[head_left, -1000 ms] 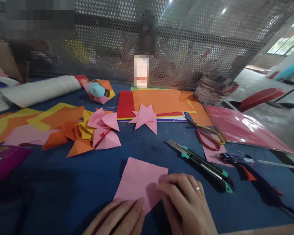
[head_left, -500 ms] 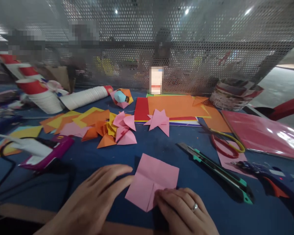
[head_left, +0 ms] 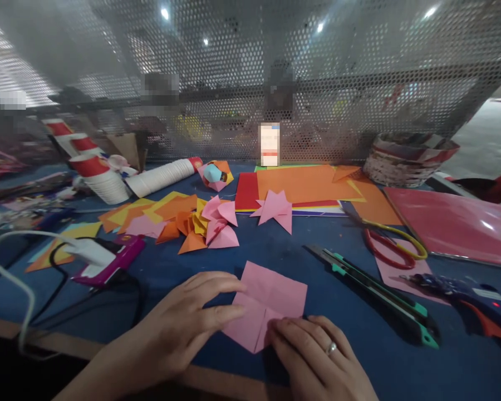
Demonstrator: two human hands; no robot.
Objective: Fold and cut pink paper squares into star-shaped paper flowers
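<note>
A creased pink paper square (head_left: 271,292), with a slit from its near edge toward the middle, lies on the blue table. My left hand (head_left: 192,317) is over its left edge, thumb and fingers apart, fingertips at the paper. On the near right corner rests my right hand (head_left: 317,351), a ring on one finger; its fingers are pressed together on the paper's edge. Beyond the square are a pink folded star (head_left: 274,207) and a cluster of pink (head_left: 220,220), yellow and orange folded pieces.
To the right lie a green-black cutter (head_left: 376,289), scissors (head_left: 392,250), a blue glue gun (head_left: 463,292) and a pink packet (head_left: 455,225). At left are a purple power strip (head_left: 112,262) with cables and stacked paper cups (head_left: 102,181). Colored sheets (head_left: 296,184) and a basket (head_left: 404,161) stand behind.
My left hand has moved right, its fingertips now over the paper's left edge. My right hand remains on the near right corner. The view has shifted, so the table items appear farther right.
</note>
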